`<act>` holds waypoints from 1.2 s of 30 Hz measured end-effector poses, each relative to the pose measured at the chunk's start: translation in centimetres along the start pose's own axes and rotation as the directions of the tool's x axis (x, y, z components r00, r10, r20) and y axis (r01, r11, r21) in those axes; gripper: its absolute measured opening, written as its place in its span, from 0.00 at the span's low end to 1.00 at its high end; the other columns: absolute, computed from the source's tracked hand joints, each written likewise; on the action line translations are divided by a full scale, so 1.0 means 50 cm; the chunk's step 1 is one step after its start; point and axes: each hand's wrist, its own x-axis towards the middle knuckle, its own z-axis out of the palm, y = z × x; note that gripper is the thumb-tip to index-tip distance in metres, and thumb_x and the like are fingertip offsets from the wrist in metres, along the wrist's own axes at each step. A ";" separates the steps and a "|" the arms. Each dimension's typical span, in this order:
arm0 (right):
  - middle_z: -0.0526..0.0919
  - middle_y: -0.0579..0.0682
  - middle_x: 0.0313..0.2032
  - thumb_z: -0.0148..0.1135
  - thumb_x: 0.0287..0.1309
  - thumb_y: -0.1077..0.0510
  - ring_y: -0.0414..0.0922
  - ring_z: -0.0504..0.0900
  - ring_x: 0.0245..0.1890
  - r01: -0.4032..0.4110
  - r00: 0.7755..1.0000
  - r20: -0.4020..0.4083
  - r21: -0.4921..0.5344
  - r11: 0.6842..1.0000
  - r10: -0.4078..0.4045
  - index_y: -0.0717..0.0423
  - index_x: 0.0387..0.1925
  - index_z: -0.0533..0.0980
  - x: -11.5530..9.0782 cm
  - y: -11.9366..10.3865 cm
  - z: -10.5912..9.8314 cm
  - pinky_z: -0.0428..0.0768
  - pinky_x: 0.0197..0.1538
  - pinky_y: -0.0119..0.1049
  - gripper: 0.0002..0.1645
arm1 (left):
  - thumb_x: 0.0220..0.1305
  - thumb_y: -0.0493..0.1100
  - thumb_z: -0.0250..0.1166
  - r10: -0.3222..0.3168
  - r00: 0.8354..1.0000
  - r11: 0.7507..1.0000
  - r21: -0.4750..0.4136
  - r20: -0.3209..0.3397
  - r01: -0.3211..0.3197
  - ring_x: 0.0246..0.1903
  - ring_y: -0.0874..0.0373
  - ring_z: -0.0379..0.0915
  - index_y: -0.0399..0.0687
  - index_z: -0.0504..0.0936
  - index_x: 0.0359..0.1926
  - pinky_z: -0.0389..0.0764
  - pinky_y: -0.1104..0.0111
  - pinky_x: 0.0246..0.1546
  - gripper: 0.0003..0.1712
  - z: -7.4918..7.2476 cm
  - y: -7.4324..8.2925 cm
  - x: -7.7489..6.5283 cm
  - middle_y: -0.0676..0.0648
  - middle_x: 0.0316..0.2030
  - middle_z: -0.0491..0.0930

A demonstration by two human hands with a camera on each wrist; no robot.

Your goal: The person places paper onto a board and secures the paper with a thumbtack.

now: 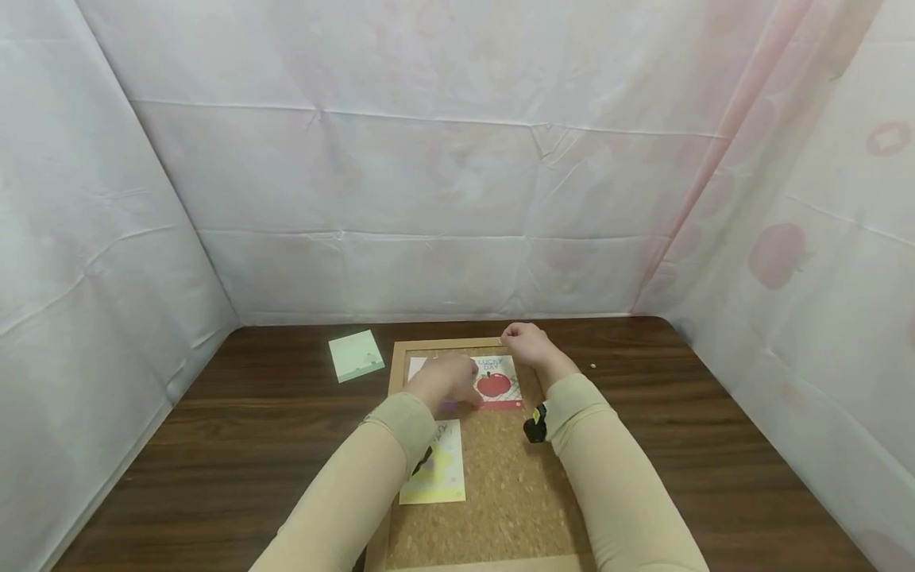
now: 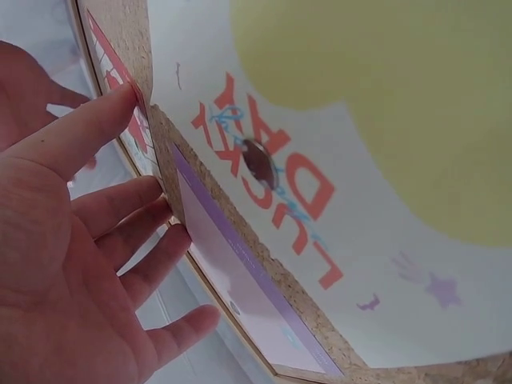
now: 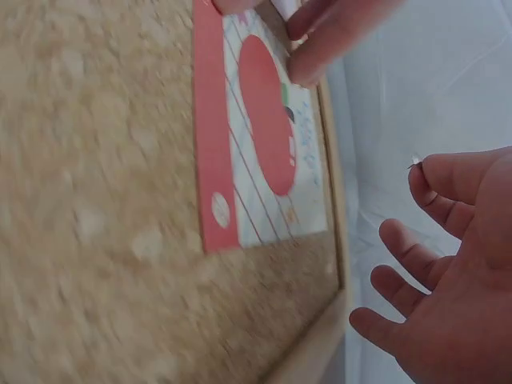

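Note:
My right hand (image 1: 530, 345) is over the top right corner of a wood-framed corkboard (image 1: 515, 485). Its thumb and index finger pinch a thumbtack (image 3: 415, 163) with a thin metal point. My left hand (image 1: 449, 380) touches a red apple card (image 1: 495, 386) printed "LUCKY DAY" with its thumb and fingers fairly straight, near the board's top. A purple-edged card (image 2: 240, 272) lies beside it, mostly covered by the left hand in the head view. Lower on the cork is a yellow card (image 1: 445, 470) with a round metal tack (image 2: 259, 162) through its lettering.
A pale green notepad (image 1: 356, 356) lies left of the board on the dark wood table (image 1: 272, 445). Right of the board is a tiny white object (image 1: 592, 365), too small to identify. Patterned white sheets (image 1: 429, 183) hang behind and at both sides.

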 end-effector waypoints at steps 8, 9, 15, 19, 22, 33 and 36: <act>0.77 0.55 0.48 0.51 0.73 0.54 0.62 0.63 0.58 -0.043 0.998 0.030 -0.106 0.993 0.046 0.58 0.41 0.81 -0.005 -0.002 0.024 0.64 0.59 0.57 0.15 | 0.55 0.57 0.77 -0.006 1.000 1.000 -0.004 -0.016 0.006 0.61 0.49 0.73 0.53 0.82 0.62 0.70 0.48 0.63 0.35 0.002 0.007 -0.001 0.51 0.60 0.78; 0.76 0.55 0.48 0.52 0.73 0.54 0.62 0.63 0.58 -0.048 0.998 0.030 -0.125 0.991 0.052 0.57 0.41 0.82 -0.007 -0.003 0.025 0.64 0.59 0.58 0.15 | 0.55 0.57 0.77 -0.008 1.000 1.000 -0.008 -0.018 0.008 0.61 0.49 0.72 0.53 0.82 0.62 0.69 0.48 0.63 0.35 0.003 0.008 -0.001 0.51 0.60 0.78; 0.74 0.54 0.43 0.52 0.73 0.51 0.61 0.65 0.56 -0.045 0.997 0.049 -0.260 0.965 0.059 0.50 0.33 0.79 -0.013 -0.003 0.037 0.66 0.54 0.59 0.14 | 0.55 0.58 0.77 -0.009 1.000 1.000 0.000 -0.017 0.009 0.60 0.50 0.73 0.53 0.83 0.60 0.69 0.47 0.62 0.33 0.005 0.007 0.004 0.51 0.59 0.79; 0.72 0.54 0.43 0.52 0.72 0.52 0.61 0.63 0.57 -0.037 0.997 0.059 -0.296 0.954 0.057 0.48 0.25 0.76 -0.013 -0.003 0.043 0.63 0.55 0.61 0.17 | 0.54 0.58 0.77 -0.007 1.000 1.000 0.015 -0.017 0.008 0.57 0.51 0.74 0.53 0.84 0.58 0.71 0.48 0.60 0.32 0.007 0.008 0.007 0.51 0.56 0.80; 0.72 0.54 0.43 0.53 0.70 0.53 0.61 0.62 0.57 -0.033 0.997 0.060 -0.305 0.952 0.054 0.49 0.23 0.75 -0.014 -0.004 0.045 0.61 0.57 0.62 0.17 | 0.54 0.58 0.77 -0.010 1.000 1.000 0.020 -0.019 0.011 0.57 0.51 0.74 0.53 0.84 0.58 0.71 0.48 0.60 0.31 0.007 0.009 0.008 0.51 0.56 0.80; 0.72 0.53 0.42 0.57 0.67 0.54 0.60 0.62 0.55 -0.037 0.996 0.066 -0.344 0.938 0.063 0.48 0.20 0.76 -0.018 -0.009 0.047 0.61 0.57 0.60 0.17 | 0.54 0.58 0.77 -0.017 1.000 1.000 0.011 -0.009 0.017 0.61 0.50 0.72 0.54 0.83 0.61 0.66 0.45 0.64 0.34 0.009 0.013 0.009 0.52 0.60 0.80; 0.72 0.54 0.42 0.56 0.67 0.54 0.60 0.63 0.55 -0.036 0.996 0.058 -0.350 0.936 0.061 0.49 0.19 0.75 -0.018 -0.010 0.048 0.61 0.57 0.61 0.19 | 0.54 0.58 0.77 -0.018 1.000 1.000 0.012 -0.006 0.018 0.62 0.50 0.72 0.54 0.83 0.61 0.65 0.45 0.64 0.34 0.008 0.014 0.008 0.52 0.60 0.80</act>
